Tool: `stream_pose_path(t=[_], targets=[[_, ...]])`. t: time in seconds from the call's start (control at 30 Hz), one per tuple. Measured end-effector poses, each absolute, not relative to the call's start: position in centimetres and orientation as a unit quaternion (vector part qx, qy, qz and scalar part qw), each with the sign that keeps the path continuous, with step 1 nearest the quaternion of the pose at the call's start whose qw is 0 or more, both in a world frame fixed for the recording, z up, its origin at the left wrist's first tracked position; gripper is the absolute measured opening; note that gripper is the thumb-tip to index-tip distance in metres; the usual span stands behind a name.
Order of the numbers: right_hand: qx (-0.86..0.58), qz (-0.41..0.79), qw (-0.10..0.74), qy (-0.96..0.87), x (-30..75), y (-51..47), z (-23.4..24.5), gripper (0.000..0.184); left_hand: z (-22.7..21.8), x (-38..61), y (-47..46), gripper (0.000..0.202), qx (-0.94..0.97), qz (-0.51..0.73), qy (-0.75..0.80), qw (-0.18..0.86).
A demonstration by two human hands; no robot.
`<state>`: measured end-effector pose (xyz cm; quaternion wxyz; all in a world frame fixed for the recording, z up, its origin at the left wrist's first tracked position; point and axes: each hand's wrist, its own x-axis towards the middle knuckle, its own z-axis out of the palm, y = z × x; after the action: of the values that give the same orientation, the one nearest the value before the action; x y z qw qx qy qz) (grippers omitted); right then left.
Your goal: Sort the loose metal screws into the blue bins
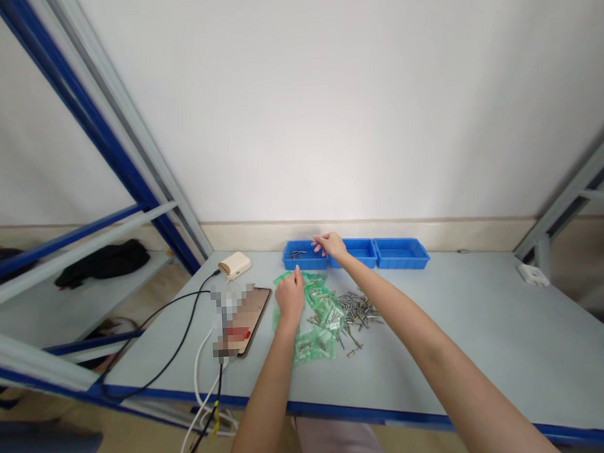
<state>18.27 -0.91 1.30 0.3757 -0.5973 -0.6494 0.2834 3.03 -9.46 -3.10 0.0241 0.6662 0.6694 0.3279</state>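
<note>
My right hand [329, 244] reaches over the right end of the left blue bin [288, 263], its fingers slightly bent and apart, with nothing visible in them. A few thin metal fasteners [297, 255] lie in that bin. My left hand [289, 295] is closed, thumb upward, over the left side of the green plastic bags [317, 339]; what its fingers hold, if anything, is hidden. Small metal parts show through the bags. Beside them, partly behind my right forearm, spreads a loose pile of metal bolt-like fasteners [356, 309].
Two more blue bins [353, 254] [402, 254] continue the row rightward along the wall. On the left lie a phone [256, 312], partly pixelated, and a cream box-shaped device [234, 264] with a black cable [187, 338]. A white power strip [533, 274] sits far right.
</note>
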Motion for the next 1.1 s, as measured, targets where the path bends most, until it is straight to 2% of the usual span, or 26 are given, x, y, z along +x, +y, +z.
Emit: stream_pose_path(t=[0.07, 0.17, 0.3, 0.4, 0.43, 0.5, 0.7, 0.83, 0.9, 0.97, 1.1], targets=[[-0.612, 0.264, 0.371, -0.647, 17.7, -0.4, 2.1, 0.059, -3.2, 3.1, -9.5, 0.053, 0.679, 0.315, 0.663, 0.018], [-0.623, 0.231, 0.361, -0.654, 18.1, -1.7, 1.8, 0.053, -3.3, 3.3, -9.5, 0.053, 0.692, 0.303, 0.655, 0.017], [-0.611, 0.218, 0.321, -0.69, 20.5, -6.2, -0.7, 0.032, -3.3, 3.6, -9.6, 0.052, 0.701, 0.275, 0.658, 0.017], [-0.603, 0.206, 0.287, -0.715, 22.7, -9.7, -3.1, 0.007, -3.2, 4.0, -9.7, 0.052, 0.717, 0.256, 0.648, 0.006], [-0.603, 0.199, 0.28, -0.72, 23.3, -10.6, -3.7, 0.005, -3.2, 4.2, -9.7, 0.052, 0.724, 0.252, 0.642, 0.003], [-0.606, 0.184, 0.273, -0.724, 24.1, -11.8, -4.7, 0.009, -3.3, 4.5, -9.8, 0.053, 0.739, 0.244, 0.628, -0.002], [-0.627, 0.158, 0.276, -0.711, 24.4, -12.0, -5.5, 0.003, -3.3, 4.9, -10.3, 0.047, 0.785, 0.197, 0.587, 0.0], [-0.633, 0.158, 0.309, -0.691, 24.8, -12.0, -5.3, 0.004, -3.4, 5.0, -10.5, 0.031, 0.831, 0.204, 0.518, 0.013], [-0.626, 0.166, 0.335, -0.684, 25.0, -12.1, -5.2, 0.009, -3.5, 5.0, -10.6, 0.023, 0.851, 0.231, 0.472, 0.015], [-0.607, 0.187, 0.358, -0.685, 25.1, -12.2, -5.1, 0.012, -3.6, 5.1, -10.8, 0.023, 0.869, 0.249, 0.427, 0.007], [-0.562, 0.244, 0.384, -0.691, 24.4, -12.4, -5.0, 0.013, -3.7, 5.5, -11.0, 0.021, 0.9, 0.22, 0.375, -0.009]])
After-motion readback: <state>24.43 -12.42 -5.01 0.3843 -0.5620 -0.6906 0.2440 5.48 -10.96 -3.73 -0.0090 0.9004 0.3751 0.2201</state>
